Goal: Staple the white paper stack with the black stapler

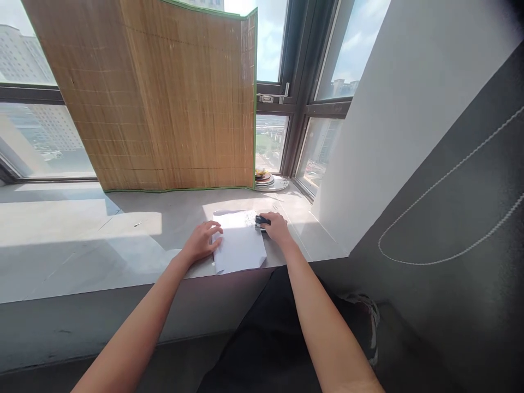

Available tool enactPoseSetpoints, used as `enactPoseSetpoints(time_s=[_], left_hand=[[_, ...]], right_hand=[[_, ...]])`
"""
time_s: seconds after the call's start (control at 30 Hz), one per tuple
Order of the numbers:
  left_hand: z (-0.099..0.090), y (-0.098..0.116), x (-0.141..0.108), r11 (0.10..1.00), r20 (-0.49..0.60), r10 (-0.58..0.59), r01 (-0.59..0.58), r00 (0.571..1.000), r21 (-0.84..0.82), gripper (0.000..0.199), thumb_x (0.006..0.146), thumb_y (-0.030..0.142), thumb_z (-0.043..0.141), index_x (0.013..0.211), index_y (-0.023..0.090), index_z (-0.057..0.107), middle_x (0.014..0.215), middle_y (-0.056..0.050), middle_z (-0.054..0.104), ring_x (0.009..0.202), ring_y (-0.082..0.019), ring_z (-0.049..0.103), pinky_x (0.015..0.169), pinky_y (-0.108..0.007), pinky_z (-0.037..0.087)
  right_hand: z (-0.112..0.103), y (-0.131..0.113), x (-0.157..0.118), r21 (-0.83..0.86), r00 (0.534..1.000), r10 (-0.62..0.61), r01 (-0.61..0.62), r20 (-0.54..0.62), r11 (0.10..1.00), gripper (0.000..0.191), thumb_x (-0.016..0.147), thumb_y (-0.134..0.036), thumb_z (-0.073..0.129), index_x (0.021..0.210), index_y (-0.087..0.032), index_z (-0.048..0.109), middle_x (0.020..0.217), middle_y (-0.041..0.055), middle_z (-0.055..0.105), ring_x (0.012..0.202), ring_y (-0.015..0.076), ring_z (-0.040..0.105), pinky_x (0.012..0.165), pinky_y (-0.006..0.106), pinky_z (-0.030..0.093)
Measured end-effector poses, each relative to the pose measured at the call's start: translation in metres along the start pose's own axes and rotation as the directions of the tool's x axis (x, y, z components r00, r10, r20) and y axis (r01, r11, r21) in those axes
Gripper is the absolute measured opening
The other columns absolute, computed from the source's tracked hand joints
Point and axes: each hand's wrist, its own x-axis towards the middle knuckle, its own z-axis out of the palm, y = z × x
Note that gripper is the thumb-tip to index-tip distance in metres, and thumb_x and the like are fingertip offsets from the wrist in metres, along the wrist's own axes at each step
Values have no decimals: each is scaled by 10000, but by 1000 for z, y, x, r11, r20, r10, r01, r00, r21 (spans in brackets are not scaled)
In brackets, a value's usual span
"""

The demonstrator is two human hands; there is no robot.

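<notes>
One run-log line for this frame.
left grip: open, at left edge of paper | right grip: holding stapler at paper's right edge | paper: on sill

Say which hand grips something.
The right hand, with the black object at the right edge of the paper; the left hand is open at its left edge.

Center of the frame: two hands, comprising one left hand [203,240] and one right hand [277,226]; one paper pile [239,245], sheet count not discernible; one stapler-like tool [262,220]. Upper left to upper center: one woven blind [184,109]. Right of center: one dish stack [273,184], dish count unclear. Right side: one beaded cord [421,264]. Lower right: one shoe [373,333].
</notes>
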Motion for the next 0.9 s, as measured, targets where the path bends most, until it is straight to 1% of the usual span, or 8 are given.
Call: enactPoseSetpoints(time_s=[0.1, 0.17, 0.23, 0.37, 0.57, 0.63, 0.73, 0.9], left_hand=[[11, 13, 21, 998, 48, 60, -58, 997, -35, 208, 891, 206, 594, 986, 264, 770, 1253, -92, 722, 1196, -311, 667, 1050, -505, 528], [23, 26, 33, 993, 126, 114, -108, 985, -51, 279, 906, 201, 579, 1097, 272, 771, 1339, -93, 701, 1262, -316, 645, 1088, -520, 517], [35, 40, 40, 990, 209, 142, -138, 968, -35, 376, 950, 277, 588, 1300, 295, 724, 1493, -97, 623, 1379, -337, 577, 1165, -554, 460], [48, 64, 37, 995, 337, 60, -83, 939, 53, 519, 1042, 456, 499, 1547, 349, 550, 1681, -86, 432, 1537, -378, 407, 1251, -628, 321], [52, 72, 31, 995, 366, 10, -46, 930, 90, 569, 1065, 479, 435, 1625, 379, 440, 1747, -57, 312, 1597, -366, 300, 1283, -633, 237], [53, 71, 32, 995, 372, -2, -36, 928, 94, 612, 1061, 481, 434, 1659, 362, 378, 1755, -56, 293, 1604, -356, 285, 1290, -618, 223], [55, 70, 33, 994, 371, -7, -34, 929, 105, 642, 1054, 476, 438, 1674, 335, 350, 1756, -60, 291, 1603, -352, 286, 1294, -604, 216], [57, 72, 36, 992, 359, 15, -58, 933, 109, 627, 1039, 474, 460, 1646, 323, 414, 1746, -69, 313, 1585, -366, 318, 1279, -606, 248]], right_hand=[[4, 0, 4, 17, 999, -32, 32, -5, 999, 378, 930, -221, 672, 1284, -323, 754, 1234, 58, 746, 1228, 294, 594, 952, 407, 439], [6, 0, 6, 37, 999, -35, 36, -23, 999, 381, 916, -215, 686, 1274, -319, 760, 1224, 52, 752, 1222, 291, 601, 961, 408, 447], [8, 2, 7, 63, 998, -43, 46, -43, 997, 377, 897, -205, 700, 1248, -321, 772, 1210, 40, 759, 1204, 284, 616, 963, 401, 456], [11, 5, 10, 125, 993, -82, 92, -85, 988, 359, 867, -187, 714, 1187, -330, 796, 1186, 23, 772, 1154, 273, 647, 972, 395, 471], [10, 7, 12, 196, 988, -102, 124, -118, 973, 428, 833, -179, 757, 1229, -337, 790, 1180, 23, 784, 1175, 278, 652, 1031, 427, 484], [7, 6, 12, 227, 981, -100, 136, -164, 964, 376, 873, -214, 740, 1224, -341, 795, 1173, 21, 788, 1170, 270, 653, 1050, 433, 479], [2, 1, 10, 227, 974, -94, 141, -206, 964, 244, 924, -213, 683, 1074, -324, 841, 1138, 17, 796, 1148, 262, 655, 1053, 436, 469], [-1, -5, 9, 186, 975, -91, 129, -201, 974, 233, 912, -179, 678, 977, -316, 856, 1100, 9, 802, 1121, 268, 647, 1024, 444, 449]])
